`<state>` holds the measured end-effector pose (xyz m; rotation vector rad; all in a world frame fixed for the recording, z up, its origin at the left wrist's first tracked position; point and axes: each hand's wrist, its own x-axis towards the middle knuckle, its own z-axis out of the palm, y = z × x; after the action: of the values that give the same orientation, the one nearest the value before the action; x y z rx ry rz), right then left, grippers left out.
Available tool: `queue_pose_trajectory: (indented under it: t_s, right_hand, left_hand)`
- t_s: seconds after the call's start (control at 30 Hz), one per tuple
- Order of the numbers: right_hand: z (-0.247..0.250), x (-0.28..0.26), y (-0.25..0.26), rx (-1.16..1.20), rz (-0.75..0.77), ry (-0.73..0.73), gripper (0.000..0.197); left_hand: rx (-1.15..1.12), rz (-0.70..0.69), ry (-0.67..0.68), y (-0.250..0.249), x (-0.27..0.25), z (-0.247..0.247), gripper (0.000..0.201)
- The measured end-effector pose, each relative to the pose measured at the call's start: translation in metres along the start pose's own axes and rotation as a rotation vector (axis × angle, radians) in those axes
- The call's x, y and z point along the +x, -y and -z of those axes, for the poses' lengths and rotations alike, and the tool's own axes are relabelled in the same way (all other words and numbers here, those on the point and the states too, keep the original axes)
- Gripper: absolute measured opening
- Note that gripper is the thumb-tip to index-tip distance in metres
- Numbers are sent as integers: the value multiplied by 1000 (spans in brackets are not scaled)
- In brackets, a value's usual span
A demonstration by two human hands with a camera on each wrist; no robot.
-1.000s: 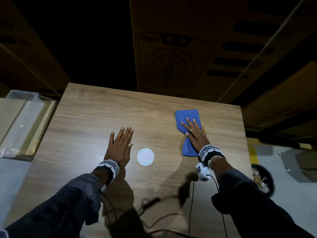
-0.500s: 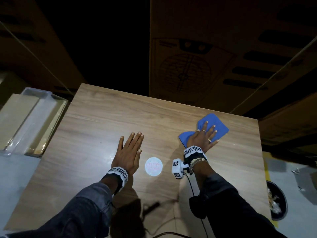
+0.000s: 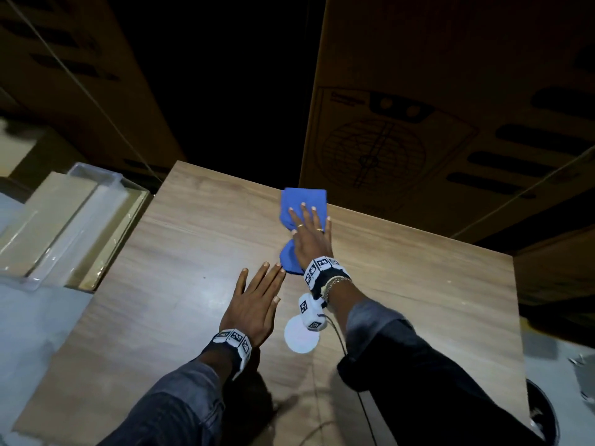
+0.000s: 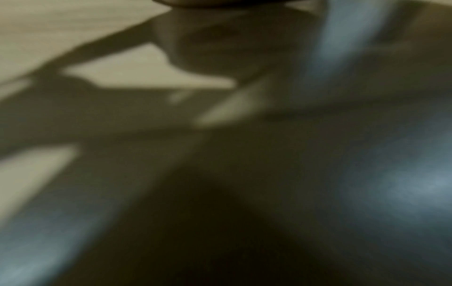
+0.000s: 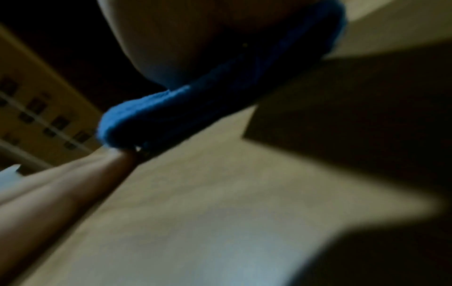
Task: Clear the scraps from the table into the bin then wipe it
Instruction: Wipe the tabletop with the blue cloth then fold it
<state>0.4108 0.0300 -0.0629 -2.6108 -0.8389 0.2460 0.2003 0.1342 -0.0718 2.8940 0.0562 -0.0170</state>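
At the table's (image 3: pixel 418 284) far edge, right hand (image 3: pixel 310 239) presses blue cloth (image 3: pixel 302 201) flat, grip open, fingers straight on top. Left hand (image 3: pixel 254 304) flat on table just beside the cloth's near end.

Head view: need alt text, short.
A right hand presses a blue cloth flat near the far edge of a wooden table, fingers straight. The left hand lies flat beside it, next to a round white sticker.
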Motion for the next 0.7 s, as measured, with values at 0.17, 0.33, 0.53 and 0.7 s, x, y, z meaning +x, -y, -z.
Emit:
queue_pose_trajectory:
  t_s: [0.17, 0.33, 0.53, 0.7]
  right_hand:
    - [8, 26, 0, -41, 315, 181, 59]
    - [19, 31, -17, -66, 494, 296, 57]
    - [55, 3, -73, -57, 378, 285, 56]
    - [76, -35, -138, 30, 97, 171, 54]
  left_hand:
    - [1, 9, 14, 0, 1, -2, 60]
    - [-5, 7, 18, -1, 1, -1, 62]
    - [-20, 26, 11, -3, 1, 1, 64]
    - [-13, 26, 18, -3, 1, 1, 63]
